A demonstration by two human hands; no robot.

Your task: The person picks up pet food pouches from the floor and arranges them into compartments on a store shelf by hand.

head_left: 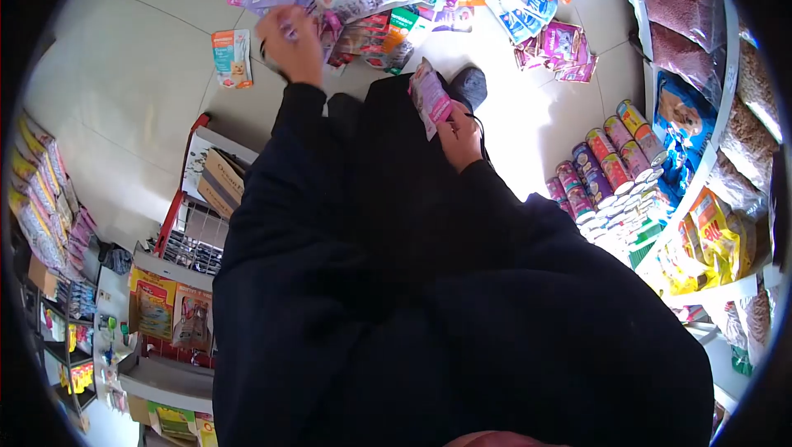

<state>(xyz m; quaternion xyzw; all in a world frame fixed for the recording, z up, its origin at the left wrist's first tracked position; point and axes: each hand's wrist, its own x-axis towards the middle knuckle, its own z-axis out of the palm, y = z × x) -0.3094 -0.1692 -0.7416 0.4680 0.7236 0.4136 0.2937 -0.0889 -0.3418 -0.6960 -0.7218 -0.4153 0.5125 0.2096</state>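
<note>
My right hand (462,140) is closed on the lower end of pink pet food pouches (430,99), which rest over my dark-clothed leg; I cannot tell how many are there. My left hand (294,44) is stretched forward at the near edge of a heap of pouches (351,0) on the floor. Motion smears its fingers, so whether it grips one is unclear. Left of that hand, a single orange and teal pouch (232,59) lies flat, apart from the heap.
Blue pouches (526,3) and magenta pouches (563,49) lie to the right of the heap. Rows of cans (606,154) stand at the right beside a shelf with large bags (685,125). At the left are a red-edged cart (196,137) holding a cardboard box (219,183) and shelves of packets.
</note>
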